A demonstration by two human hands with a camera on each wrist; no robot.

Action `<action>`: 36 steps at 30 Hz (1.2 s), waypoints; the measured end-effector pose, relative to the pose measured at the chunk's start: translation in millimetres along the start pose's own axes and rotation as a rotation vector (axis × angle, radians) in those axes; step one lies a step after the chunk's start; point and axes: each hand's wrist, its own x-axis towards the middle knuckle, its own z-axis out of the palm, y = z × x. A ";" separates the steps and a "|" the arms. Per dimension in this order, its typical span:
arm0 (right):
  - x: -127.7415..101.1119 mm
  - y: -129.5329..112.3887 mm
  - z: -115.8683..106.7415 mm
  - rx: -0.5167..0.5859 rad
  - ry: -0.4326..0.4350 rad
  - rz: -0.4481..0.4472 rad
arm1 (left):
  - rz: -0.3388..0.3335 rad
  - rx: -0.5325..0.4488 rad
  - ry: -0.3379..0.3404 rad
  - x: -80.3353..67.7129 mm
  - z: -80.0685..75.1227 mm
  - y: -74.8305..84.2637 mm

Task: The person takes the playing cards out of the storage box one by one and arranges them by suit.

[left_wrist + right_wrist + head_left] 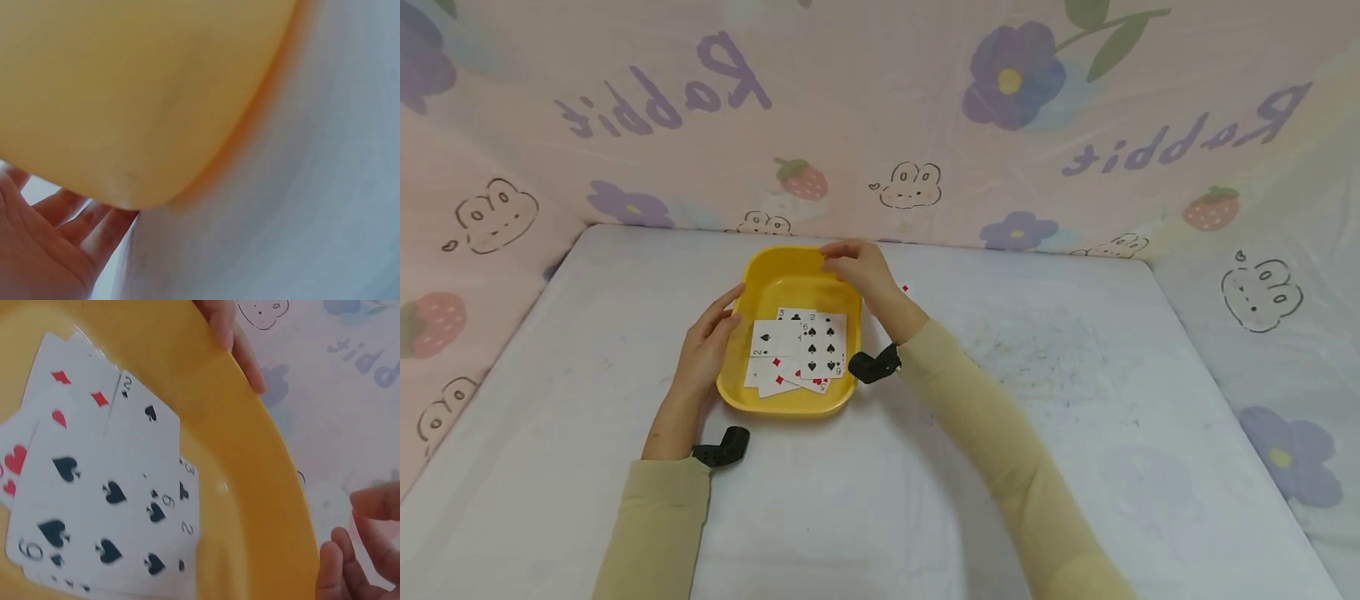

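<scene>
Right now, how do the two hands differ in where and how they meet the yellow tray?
The left hand lies with straight fingers against the yellow tray's left side; the right hand sits at the far right rim with curled fingers. Whether the right hand grips cannot be told. Both wear beige sleeves.

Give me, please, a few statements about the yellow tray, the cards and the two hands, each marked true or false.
1. Playing cards lie face up inside the yellow tray. True.
2. The top card is a six of hearts. False: it is a six of spades.
3. The left hand touches the tray's left side. True.
4. The right hand rests flat on the table, away from the tray. False: it is at the tray's far right rim.
</scene>
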 end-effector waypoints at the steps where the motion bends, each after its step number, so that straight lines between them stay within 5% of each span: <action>1: 0.4 -0.3 3.3 -0.004 -0.013 0.007 | 0.000 -0.002 0.000 0.1 -0.1 0.0; 9: 1.7 1.7 26.1 -0.101 -0.113 0.119 | -0.002 -0.017 -0.001 1.8 -0.2 -1.3; 21: 5.5 15.5 48.6 -0.328 -0.125 0.245 | -0.028 -0.028 0.003 1.8 1.0 -0.8; 32: 4.5 21.6 54.9 -0.439 -0.187 0.226 | -0.011 -0.031 -0.011 1.2 -1.2 -1.0; 36: 3.5 23.6 58.4 -0.581 -0.205 0.165 | -0.013 -0.023 -0.010 1.2 -1.0 -1.3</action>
